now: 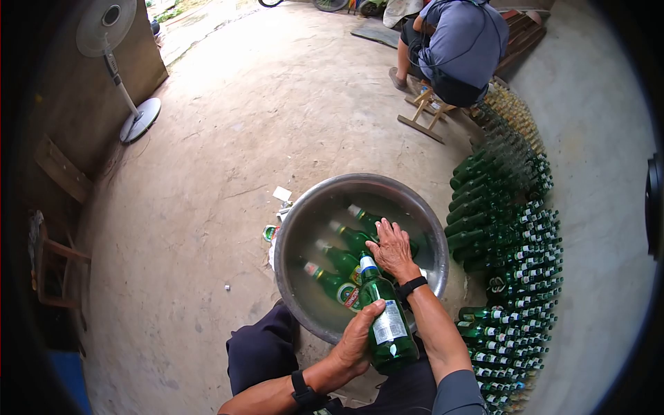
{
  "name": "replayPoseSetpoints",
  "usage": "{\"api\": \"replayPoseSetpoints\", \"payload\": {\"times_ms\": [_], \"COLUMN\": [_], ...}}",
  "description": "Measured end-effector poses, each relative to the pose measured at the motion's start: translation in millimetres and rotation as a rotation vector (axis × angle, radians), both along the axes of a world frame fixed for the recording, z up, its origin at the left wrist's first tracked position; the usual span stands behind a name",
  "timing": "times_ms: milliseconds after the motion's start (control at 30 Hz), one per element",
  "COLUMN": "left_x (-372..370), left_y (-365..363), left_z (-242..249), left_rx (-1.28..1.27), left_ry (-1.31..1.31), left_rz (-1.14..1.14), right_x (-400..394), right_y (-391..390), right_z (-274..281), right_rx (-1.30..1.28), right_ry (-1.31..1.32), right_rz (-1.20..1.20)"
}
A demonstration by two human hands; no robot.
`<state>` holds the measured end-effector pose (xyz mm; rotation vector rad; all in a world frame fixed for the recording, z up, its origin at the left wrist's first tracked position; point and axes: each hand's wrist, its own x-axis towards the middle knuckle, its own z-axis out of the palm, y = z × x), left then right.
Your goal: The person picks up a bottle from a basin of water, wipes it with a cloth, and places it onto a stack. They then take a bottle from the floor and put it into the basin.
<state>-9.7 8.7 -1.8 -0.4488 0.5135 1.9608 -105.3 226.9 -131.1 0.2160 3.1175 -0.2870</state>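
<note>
A green glass bottle with a white back label is tilted over the near rim of a round metal basin. My left hand is wrapped round its lower body. My right hand is over the basin beyond the bottle's neck, fingers stretched forward above the water, with nothing seen in its grasp. Several green bottles lie in the cloudy water, among them one with a red and green label at the left and one near my right fingertips.
Many green bottles are stacked along the wall at the right. A person sits on a wooden stool at the back. A standing fan is at the left. Scraps of labels lie beside the basin.
</note>
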Motion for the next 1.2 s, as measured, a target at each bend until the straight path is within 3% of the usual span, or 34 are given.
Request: {"api": "replayPoseSetpoints", "payload": {"times_ms": [300,400,467,567,667,767,833,1000,1033,1200], "left_x": [-3,-3,-3,-1,-2,-7,-7,-3,-2,0], "left_y": [-1,0,0,2,2,2,3,10,12,15], "left_z": [6,6,5,4,7,26,33,31,29,20], "left_rx": [0.001,0.002,-0.001,-0.031,-0.041,-0.039,-0.031,-0.073,-0.086,-0.076], "left_ry": [-0.008,-0.012,-0.008,-0.025,-0.041,-0.009,-0.007,0.049,0.053,0.081], "left_rz": [0.021,0.028,0.029,0.057,0.05,0.052,0.058,0.096,0.113,0.063], "right_x": [-8,-10,-8,-10,-11,-8,-4,-5,-5,0], "right_y": [-8,-9,-9,-6,-6,-12,-13,-6,-4,4], "right_z": [-2,-2,-3,3,-3,2,3,3,6,-12], "right_rx": [0.129,0.135,0.032,-0.019,0.087,0.02,0.048,-0.001,-0.056,-0.101], "right_ry": [-0.001,0.133,-0.028,-0.041,0.196,-0.009,-0.014,0.198,0.078,0.17], "right_rz": [0.033,0.046,0.029,0.034,0.029,0.001,0.019,0.02,0.009,-0.026]}}
